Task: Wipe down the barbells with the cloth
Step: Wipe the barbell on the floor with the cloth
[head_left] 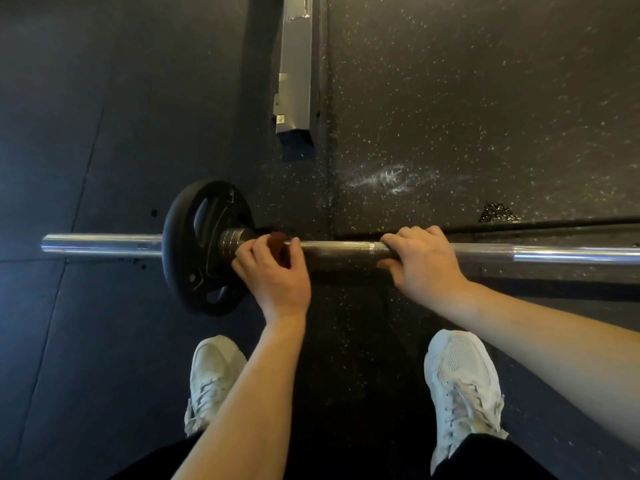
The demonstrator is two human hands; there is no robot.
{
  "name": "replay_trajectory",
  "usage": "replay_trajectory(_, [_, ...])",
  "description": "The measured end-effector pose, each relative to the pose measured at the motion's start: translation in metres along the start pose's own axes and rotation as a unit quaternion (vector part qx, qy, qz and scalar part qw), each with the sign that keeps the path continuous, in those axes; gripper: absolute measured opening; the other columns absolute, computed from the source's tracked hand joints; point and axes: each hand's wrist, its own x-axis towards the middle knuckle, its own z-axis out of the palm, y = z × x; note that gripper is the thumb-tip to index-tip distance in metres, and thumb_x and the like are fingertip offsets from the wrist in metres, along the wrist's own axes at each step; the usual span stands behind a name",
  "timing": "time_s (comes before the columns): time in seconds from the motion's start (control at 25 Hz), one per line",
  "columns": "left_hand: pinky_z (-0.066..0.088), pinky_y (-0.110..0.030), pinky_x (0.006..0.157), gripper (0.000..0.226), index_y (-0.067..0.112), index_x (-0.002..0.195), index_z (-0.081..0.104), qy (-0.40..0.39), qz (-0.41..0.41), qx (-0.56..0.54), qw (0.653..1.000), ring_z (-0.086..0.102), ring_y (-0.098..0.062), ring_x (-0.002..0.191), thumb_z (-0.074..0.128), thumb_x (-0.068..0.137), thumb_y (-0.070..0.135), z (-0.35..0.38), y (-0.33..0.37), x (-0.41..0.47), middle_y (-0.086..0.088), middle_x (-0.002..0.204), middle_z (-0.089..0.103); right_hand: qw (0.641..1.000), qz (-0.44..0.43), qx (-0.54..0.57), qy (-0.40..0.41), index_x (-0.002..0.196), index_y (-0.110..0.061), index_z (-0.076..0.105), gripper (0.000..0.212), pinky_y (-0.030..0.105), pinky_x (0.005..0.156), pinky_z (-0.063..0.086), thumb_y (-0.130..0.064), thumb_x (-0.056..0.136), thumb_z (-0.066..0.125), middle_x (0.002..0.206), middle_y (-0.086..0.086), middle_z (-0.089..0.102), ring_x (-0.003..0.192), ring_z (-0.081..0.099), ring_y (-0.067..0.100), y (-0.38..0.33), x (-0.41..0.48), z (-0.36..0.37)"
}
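Left hand [273,271] pinches brown cloth [278,240] against barbell [339,250] beside plate [194,244]; right hand [424,263] grips barbell, apart from cloth.

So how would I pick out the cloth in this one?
Find the barbell lying across the dark floor, with one black plate on it. Just right of that plate, the left hand holds a small wad at the bar: that is the cloth. It is the only reddish-brown thing there; the right hand grips bare steel.

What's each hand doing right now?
Left hand: pinching a brown cloth against the barbell shaft, beside the weight plate.
Right hand: curled round the barbell shaft.
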Motion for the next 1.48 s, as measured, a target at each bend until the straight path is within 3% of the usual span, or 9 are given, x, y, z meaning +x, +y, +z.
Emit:
replay_trajectory(0.16, [0.025, -0.032, 0.11, 0.045, 0.013, 0.152, 0.044, -0.047, -0.035, -0.036, 0.998, 0.029, -0.022, 0.134, 0.038, 0.109, 0.024, 0.003, 0.004, -0.014, -0.006, 0.15, 0.034, 1.0, -0.002, -0.001, -0.009, 0.12, -0.023, 0.067, 0.032, 0.04, 0.09, 0.044, -0.04, 0.093, 0.064, 0.099, -0.003, 0.067, 0.096, 0.061, 0.02, 0.001, 0.003, 0.0])
replay_trajectory(0.28, [0.025, -0.03, 0.114, 0.049, 0.016, 0.154, 0.041, -0.073, -0.038, -0.045, 0.996, 0.028, -0.013, 0.139, 0.048, 0.106, 0.021, -0.013, -0.004, -0.012, 0.0, 0.153, 0.032, 1.0, 0.004, 0.0, -0.009, 0.119, -0.023, 0.067, 0.031, 0.04, 0.09, 0.044, -0.04, 0.093, 0.064, 0.098, -0.004, 0.066, 0.095, 0.061, 0.019, -0.001, 0.005, 0.0])
replay_trajectory(0.44, [0.034, -0.028, 0.11, 0.052, 0.019, 0.144, 0.051, -0.082, -0.039, -0.041, 0.995, 0.038, -0.004, 0.128, 0.07, 0.096, 0.027, -0.022, -0.008, -0.007, 0.007, 0.139, 0.045, 1.0, 0.007, -0.007, -0.002, 0.117, -0.023, 0.069, 0.03, 0.04, 0.089, 0.044, -0.041, 0.092, 0.065, 0.096, -0.004, 0.066, 0.093, 0.061, 0.019, -0.002, 0.003, 0.0])
replay_trajectory(0.56, [0.043, -0.03, 0.095, 0.038, 0.021, 0.116, 0.06, -0.003, -0.027, 0.001, 1.0, 0.05, -0.009, 0.108, 0.08, 0.087, 0.034, -0.036, -0.007, -0.004, 0.012, 0.109, 0.052, 1.0, 0.006, -0.004, -0.008, 0.119, -0.025, 0.067, 0.031, 0.039, 0.09, 0.044, -0.042, 0.094, 0.064, 0.098, -0.005, 0.066, 0.094, 0.061, 0.018, -0.003, 0.003, -0.001])
replay_trajectory(0.68, [0.037, -0.034, 0.099, 0.036, 0.025, 0.101, 0.051, 0.063, -0.003, 0.072, 0.995, 0.045, -0.014, 0.106, 0.08, 0.084, 0.036, -0.043, -0.008, 0.006, 0.01, 0.103, 0.05, 1.0, 0.005, 0.0, -0.008, 0.12, -0.025, 0.067, 0.031, 0.039, 0.09, 0.044, -0.042, 0.094, 0.063, 0.099, -0.005, 0.066, 0.095, 0.06, 0.018, -0.003, 0.002, -0.002])
replay_trajectory(0.84, [0.045, -0.034, 0.087, 0.038, 0.026, 0.116, 0.046, -0.027, -0.001, 0.035, 0.999, 0.036, -0.008, 0.11, 0.069, 0.093, 0.047, -0.019, 0.005, 0.005, 0.004, 0.121, 0.045, 1.0, 0.005, -0.009, -0.008, 0.12, -0.024, 0.068, 0.033, 0.04, 0.09, 0.044, -0.043, 0.093, 0.064, 0.099, -0.004, 0.066, 0.096, 0.061, 0.019, -0.003, 0.002, -0.001])
replay_trajectory(0.96, [0.041, -0.033, 0.093, 0.037, 0.024, 0.129, 0.049, -0.051, 0.026, -0.005, 0.998, 0.039, -0.013, 0.122, 0.063, 0.098, 0.038, -0.017, -0.005, -0.005, 0.002, 0.135, 0.038, 1.0, 0.007, -0.01, -0.009, 0.118, -0.024, 0.068, 0.031, 0.041, 0.089, 0.044, -0.043, 0.092, 0.065, 0.098, -0.004, 0.066, 0.095, 0.062, 0.02, -0.003, 0.004, -0.001])
replay_trajectory(1.16, [0.052, -0.038, 0.097, 0.022, 0.028, 0.119, 0.059, -0.076, 0.032, -0.045, 0.996, 0.052, -0.004, 0.105, 0.061, 0.101, 0.04, -0.014, -0.012, 0.003, 0.014, 0.119, 0.043, 1.0, 0.004, -0.01, 0.001, 0.118, -0.022, 0.069, 0.031, 0.041, 0.088, 0.045, -0.04, 0.092, 0.067, 0.096, -0.003, 0.067, 0.093, 0.062, 0.021, -0.004, 0.002, -0.001])
replay_trajectory(1.48, [0.049, -0.024, 0.089, 0.019, 0.02, 0.116, 0.064, -0.107, 0.196, 0.003, 0.975, 0.049, -0.002, 0.099, 0.062, 0.101, 0.032, 0.019, 0.014, -0.024, 0.011, 0.114, 0.046, 1.0, 0.007, -0.018, -0.009, 0.123, -0.021, 0.068, 0.036, 0.042, 0.088, 0.045, -0.039, 0.092, 0.066, 0.101, -0.001, 0.068, 0.097, 0.062, 0.023, -0.004, 0.004, -0.002])
